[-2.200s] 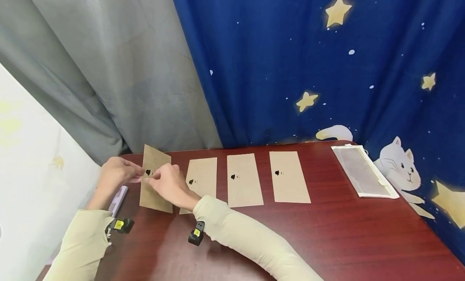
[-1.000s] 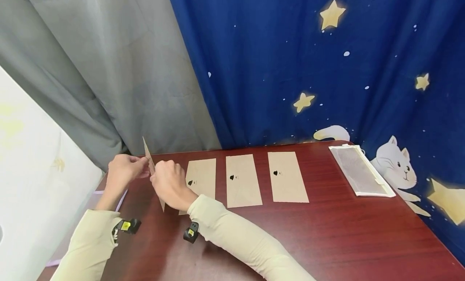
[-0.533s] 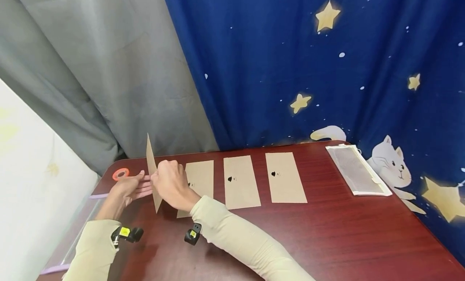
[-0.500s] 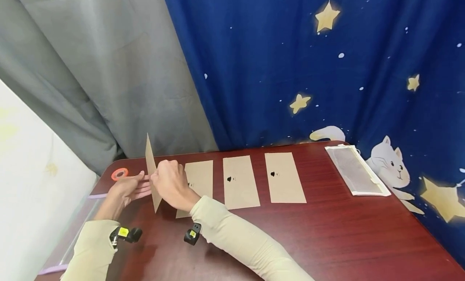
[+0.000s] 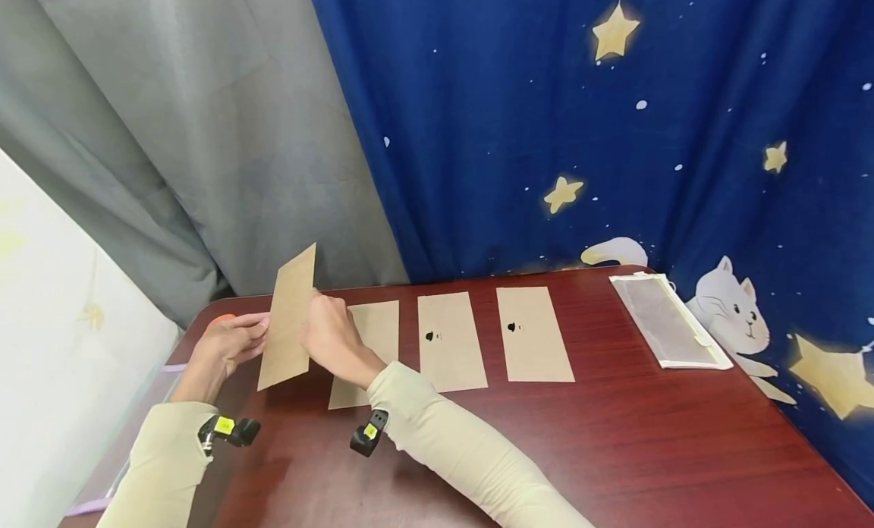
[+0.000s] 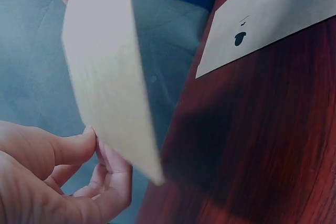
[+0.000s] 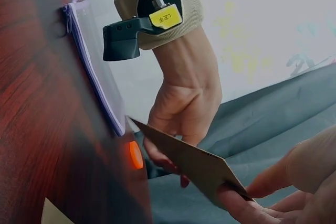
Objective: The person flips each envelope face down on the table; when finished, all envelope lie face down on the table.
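In the head view, a flat brown kraft-paper rectangle (image 5: 287, 315) stands tilted above the table's left side, its plain face toward the camera. My left hand (image 5: 225, 350) pinches its left edge; the left wrist view shows the thumb (image 6: 79, 148) at that edge. On the opposite edge, my right hand (image 5: 334, 338) grips it between thumb and fingers, as the right wrist view also shows. Just right of the hands lies a matching rectangle (image 5: 378, 334), partly covered by the right hand. Two more, the middle one (image 5: 452, 342) and the right one (image 5: 536, 334), bear small black hat prints.
A white-edged mesh zip pouch (image 5: 669, 319) lies at the table's right. Along the left edge is a clear pouch with purple trim (image 7: 97, 72). An orange ring-like object (image 7: 136, 155) sits near the back left corner. Curtains hang behind the table (image 5: 614, 437).
The held rectangle has swung from its printed face, through edge-on, to its plain face. My left hand opened its fingers beside it, then pinched its edge; the right hand kept hold.
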`<state>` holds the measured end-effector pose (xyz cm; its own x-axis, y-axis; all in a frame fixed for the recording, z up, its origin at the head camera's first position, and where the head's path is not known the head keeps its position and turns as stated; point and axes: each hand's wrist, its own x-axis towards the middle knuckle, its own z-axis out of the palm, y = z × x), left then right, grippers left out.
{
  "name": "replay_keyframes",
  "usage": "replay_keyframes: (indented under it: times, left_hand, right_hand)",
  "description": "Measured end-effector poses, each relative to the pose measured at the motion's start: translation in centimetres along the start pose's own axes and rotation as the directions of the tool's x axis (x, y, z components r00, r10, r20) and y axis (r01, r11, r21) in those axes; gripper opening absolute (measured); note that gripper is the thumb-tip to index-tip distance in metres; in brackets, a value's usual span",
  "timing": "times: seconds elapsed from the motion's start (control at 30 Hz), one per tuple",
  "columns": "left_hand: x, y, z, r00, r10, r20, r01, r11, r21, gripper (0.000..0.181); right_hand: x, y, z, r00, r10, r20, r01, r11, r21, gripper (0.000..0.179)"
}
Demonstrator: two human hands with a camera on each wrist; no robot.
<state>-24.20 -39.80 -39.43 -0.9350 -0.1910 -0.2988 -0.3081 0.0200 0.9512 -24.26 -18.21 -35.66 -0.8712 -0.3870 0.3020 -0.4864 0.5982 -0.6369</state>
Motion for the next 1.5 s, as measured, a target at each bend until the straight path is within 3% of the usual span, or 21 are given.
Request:
replay_keyframes:
  times: [0.1, 0.2, 0.3, 0.37, 0.57, 0.77, 0.87, 1.03, 1.23, 1.4, 1.5]
  left_hand:
    - [-0.1, 0.0, -0.2, 0.999, 0.022, -0.043, -0.021, 0.999, 0.026, 0.036]
    - [-0.3, 0.1, -0.3, 0.997, 0.035, -0.065, -0.031, 0.998, 0.051, 0.032]
    - [-0.5, 0.0, -0.5, 0.997, 0.042, -0.068, -0.039, 0.998, 0.049, 0.032]
    - [-0.6, 0.1, -0.6, 0.997, 0.044, -0.063, -0.042, 0.999, 0.03, 0.032]
    - [-0.7, 0.2, -0.5, 0.994, 0.05, -0.094, -0.046, 0.998, 0.041, 0.032]
    - [-0.5, -0.1, -0.6, 0.985, 0.097, -0.145, -0.063, 0.973, 0.224, 0.01]
    - [-0.2, -0.5, -0.9, 0.978, 0.128, -0.167, -0.062, 0.933, 0.355, 0.023]
    - [0.3, -1.3, -1.0, 0.955, 0.225, -0.196, -0.083, 0.831, 0.551, 0.033]
    - [0.7, -2.4, -0.8, 0.944, 0.29, -0.155, -0.125, 0.751, 0.648, 0.027]
    - [1.0, -3.2, -0.4, 0.923, 0.356, -0.15, -0.121, 0.634, 0.764, 0.022]
    - [1.0, -3.8, -0.2, 0.911, 0.38, -0.162, -0.103, 0.589, 0.802, 0.02]
  right_hand:
    - [0.2, 0.3, 0.3, 0.999, 0.027, -0.022, -0.026, 0.999, 0.041, 0.041]
    - [0.4, 0.9, 0.6, 0.998, 0.037, -0.06, -0.032, 0.996, 0.085, 0.008]
    - [0.8, 1.6, 1.0, 0.994, 0.033, -0.109, -0.021, 0.993, 0.115, 0.038]
    - [1.0, 2.1, 1.3, 0.99, 0.031, -0.136, -0.011, 0.989, 0.147, 0.049]
    - [0.9, 3.5, 2.4, 0.989, 0.065, -0.131, -0.039, 0.981, 0.193, 0.054]
    - [0.8, 4.1, 4.0, 0.988, 0.146, -0.058, -0.136, 0.978, 0.156, 0.057]
    - [0.8, 4.0, 4.7, 0.985, 0.172, -0.012, -0.17, 0.979, 0.11, 0.057]
    - [0.8, 3.9, 5.8, 0.986, 0.165, 0.036, -0.167, 0.984, 0.059, 0.054]
    - [1.0, 4.1, 6.6, 0.968, 0.209, 0.137, -0.214, 0.977, 0.017, 0.053]
    - [1.5, 4.6, 6.9, 0.948, 0.265, 0.175, -0.275, 0.961, 0.032, 0.053]
    - [1.6, 4.8, 7.2, 0.934, 0.29, 0.207, -0.301, 0.953, 0.026, 0.053]
